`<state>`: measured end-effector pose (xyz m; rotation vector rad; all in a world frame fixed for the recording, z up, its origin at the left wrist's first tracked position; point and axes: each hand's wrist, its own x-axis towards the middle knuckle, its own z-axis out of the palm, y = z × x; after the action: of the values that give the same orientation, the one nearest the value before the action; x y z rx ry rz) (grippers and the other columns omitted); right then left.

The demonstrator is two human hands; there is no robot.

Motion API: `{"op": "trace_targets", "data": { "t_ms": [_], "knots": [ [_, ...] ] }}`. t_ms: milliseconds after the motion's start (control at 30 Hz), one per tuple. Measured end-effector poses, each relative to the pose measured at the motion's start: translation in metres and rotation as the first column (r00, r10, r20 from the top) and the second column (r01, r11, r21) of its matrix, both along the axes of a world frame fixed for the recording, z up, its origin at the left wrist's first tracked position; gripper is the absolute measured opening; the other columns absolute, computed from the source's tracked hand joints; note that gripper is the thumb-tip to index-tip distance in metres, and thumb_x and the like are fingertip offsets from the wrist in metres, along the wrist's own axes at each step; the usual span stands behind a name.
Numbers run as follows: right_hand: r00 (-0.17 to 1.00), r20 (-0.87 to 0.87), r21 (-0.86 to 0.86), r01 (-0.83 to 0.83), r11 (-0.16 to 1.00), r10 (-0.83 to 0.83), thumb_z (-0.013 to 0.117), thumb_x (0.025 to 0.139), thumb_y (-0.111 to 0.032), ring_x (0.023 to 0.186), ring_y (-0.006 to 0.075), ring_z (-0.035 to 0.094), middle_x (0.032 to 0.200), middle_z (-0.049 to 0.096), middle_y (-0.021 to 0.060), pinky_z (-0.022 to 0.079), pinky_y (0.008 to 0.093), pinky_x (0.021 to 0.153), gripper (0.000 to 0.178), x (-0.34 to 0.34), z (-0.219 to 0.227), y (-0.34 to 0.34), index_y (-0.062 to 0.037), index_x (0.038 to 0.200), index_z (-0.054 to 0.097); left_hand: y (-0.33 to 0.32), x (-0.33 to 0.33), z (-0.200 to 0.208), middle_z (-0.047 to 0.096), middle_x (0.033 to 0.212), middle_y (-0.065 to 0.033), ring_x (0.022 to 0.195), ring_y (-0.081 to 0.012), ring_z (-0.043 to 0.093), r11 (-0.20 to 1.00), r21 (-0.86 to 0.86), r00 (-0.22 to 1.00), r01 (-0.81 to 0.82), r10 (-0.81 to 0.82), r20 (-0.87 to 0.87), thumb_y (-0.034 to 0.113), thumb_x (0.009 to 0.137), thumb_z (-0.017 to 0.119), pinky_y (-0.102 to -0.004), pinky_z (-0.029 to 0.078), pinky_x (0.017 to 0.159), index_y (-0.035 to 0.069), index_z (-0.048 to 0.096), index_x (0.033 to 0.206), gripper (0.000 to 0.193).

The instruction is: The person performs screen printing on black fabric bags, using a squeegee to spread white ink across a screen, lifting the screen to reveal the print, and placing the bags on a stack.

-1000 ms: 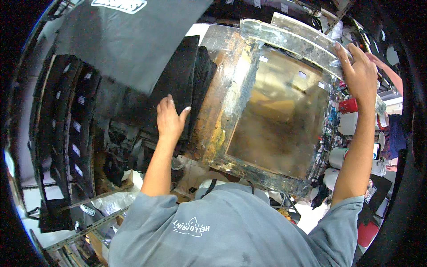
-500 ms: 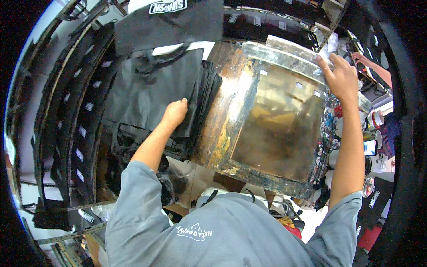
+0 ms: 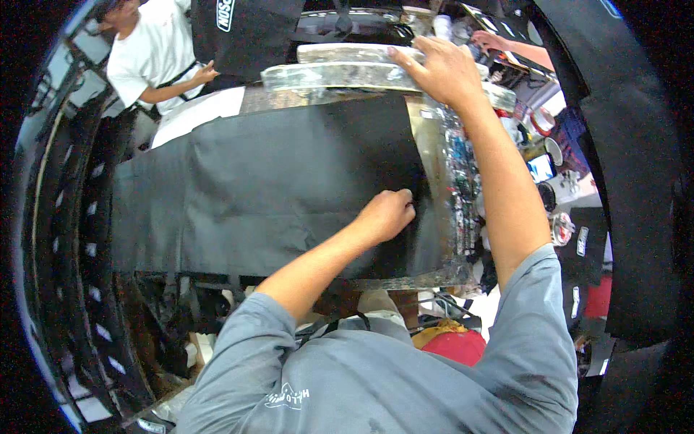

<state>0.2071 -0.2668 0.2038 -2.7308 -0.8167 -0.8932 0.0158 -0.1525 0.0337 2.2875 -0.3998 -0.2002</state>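
A black fabric bag (image 3: 289, 166) lies spread from the pile at the left across the board (image 3: 463, 173), covering most of it. My left hand (image 3: 387, 215) is closed in a pinch on the bag near its right edge. My right hand (image 3: 448, 72) grips the paint-smeared, pale screen-printing frame (image 3: 354, 54), which stands tilted up at the far side of the board. Its thumb is on the near side and the fingers reach over the top. Along the board's right border, thick dried paint shows.
A person in a white shirt (image 3: 159, 50) stands at the far left, beside a hanging black sheet (image 3: 246, 36). Racks of black bags (image 3: 87, 239) line the left. Another person's hand (image 3: 491, 41) reaches in at the upper right, above jars and a phone (image 3: 541, 168).
My left hand has drawn the black bag rightward off the pile and over the board. My right hand stays on the frame. The view has turned, and the person in white has come into sight.
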Motion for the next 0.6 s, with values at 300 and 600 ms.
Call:
{"op": "trace_targets", "data": {
  "t_ms": [300, 600],
  "knots": [
    [0.997, 0.027, 0.007, -0.076, 0.997, 0.076, 0.052, 0.094, -0.072, 0.091, 0.0358, 0.071, 0.092, 0.074, 0.0185, 0.051, 0.0495, 0.077, 0.072, 0.0, 0.013, -0.001, -0.0039, 0.097, 0.075, 0.061, -0.005, -0.142, 0.021, 0.17, -0.0202, 0.153, -0.057, 0.008, 0.831, 0.509, 0.965, -0.224, 0.117, 0.234, 0.084, 0.077, 0.061, -0.0806, -0.001, 0.114, 0.022, 0.039, 0.161, 0.107],
    [0.975, -0.22, -0.007, -0.005, 1.0, 0.003, 0.041, 0.099, -0.071, 0.086, 0.0337, 0.067, 0.087, 0.069, 0.0216, 0.047, 0.0495, 0.083, 0.078, 0.012, 0.045, 0.004, 0.0009, 0.086, 0.069, 0.024, 0.043, -0.153, 0.017, 0.172, -0.0176, 0.155, -0.0549, 0.004, 0.867, 0.473, 0.975, -0.155, 0.055, 0.217, 0.086, 0.075, 0.061, -0.08, -0.004, 0.114, 0.024, 0.037, 0.162, 0.109]
  ]
}}
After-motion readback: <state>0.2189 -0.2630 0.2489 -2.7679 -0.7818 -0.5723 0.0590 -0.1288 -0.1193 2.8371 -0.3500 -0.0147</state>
